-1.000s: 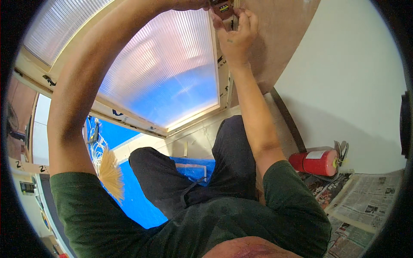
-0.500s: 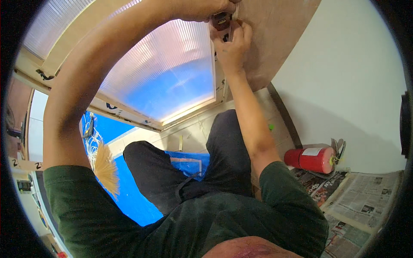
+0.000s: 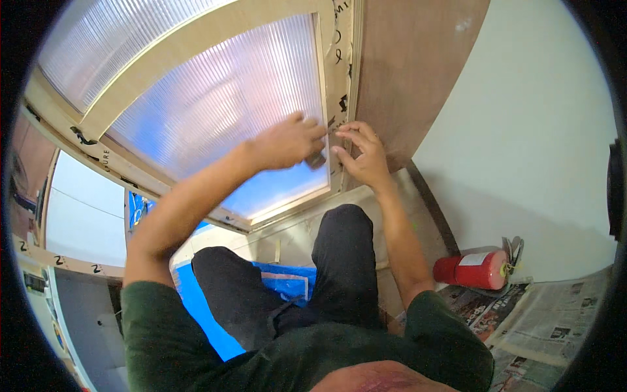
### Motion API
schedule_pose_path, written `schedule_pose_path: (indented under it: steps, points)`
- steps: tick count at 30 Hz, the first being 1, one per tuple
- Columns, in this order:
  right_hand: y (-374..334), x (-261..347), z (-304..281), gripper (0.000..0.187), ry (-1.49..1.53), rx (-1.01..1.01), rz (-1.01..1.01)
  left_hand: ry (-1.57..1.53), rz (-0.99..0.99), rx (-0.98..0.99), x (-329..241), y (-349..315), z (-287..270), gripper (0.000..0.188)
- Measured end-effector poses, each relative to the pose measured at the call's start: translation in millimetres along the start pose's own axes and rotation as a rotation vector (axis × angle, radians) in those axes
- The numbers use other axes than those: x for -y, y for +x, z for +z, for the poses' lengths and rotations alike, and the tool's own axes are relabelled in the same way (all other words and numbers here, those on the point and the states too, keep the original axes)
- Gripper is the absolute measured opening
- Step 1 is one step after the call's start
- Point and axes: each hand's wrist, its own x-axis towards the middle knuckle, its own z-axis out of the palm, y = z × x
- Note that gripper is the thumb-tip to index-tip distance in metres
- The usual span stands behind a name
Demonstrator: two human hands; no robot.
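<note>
My left hand (image 3: 289, 142) is closed round a small dark, rounded object (image 3: 316, 161), hand-sized and blurred, whose kind does not show clearly. It hangs in front of the ribbed translucent panel (image 3: 228, 85), close to the panel's right edge. My right hand (image 3: 366, 157) has its fingers and thumb apart. Its fingertips are at the pale wooden door frame (image 3: 337, 85), which carries black marks; whether they touch it, I cannot tell. Nothing shows in that hand.
A brown wooden panel (image 3: 418, 72) stands beside the frame, and a white wall (image 3: 529, 124) lies to the right. A red fire extinguisher (image 3: 470, 270) rests near newspaper sheets (image 3: 555, 320). Blue sheeting (image 3: 206, 313) covers floor by my knees.
Both hands have come down along the frame, toward me. They have parted, with the left hand carrying the small dark object over the ribbed panel. My right hand's fingers have opened.
</note>
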Motion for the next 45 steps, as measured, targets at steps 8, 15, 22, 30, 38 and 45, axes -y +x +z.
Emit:
schedule_pose_path:
  steps: [8, 15, 22, 30, 38, 45]
  points:
    - [151.4, 44.0, 1.5, 0.030, -0.106, -0.369, -0.098, -0.571, -0.532, -0.351, -75.3, -79.7, 100.0, 0.053]
    - [181.4, 43.8, 13.0, 0.043, -0.572, -0.444, -0.354, -0.745, -0.684, -0.519, -106.8, -100.8, 132.4, 0.054]
    - [178.6, 22.7, 12.0, 0.056, -0.600, -0.418, -0.429, -0.790, -0.759, -0.559, -111.1, -115.4, 142.9, 0.053]
    - [159.5, 28.1, 19.8, 0.050, -0.591, -0.404, -0.403, -0.742, -0.804, -0.640, -103.3, -123.4, 146.8, 0.057]
    - [143.9, 18.3, 16.1, 0.041, -0.723, -0.373, -0.428, -0.741, -0.794, -0.731, -106.1, -112.2, 146.0, 0.057]
    - [133.8, 9.4, 12.6, 0.027, -0.625, -0.388, -0.401, -0.760, -0.794, -0.720, -104.5, -110.2, 146.5, 0.056]
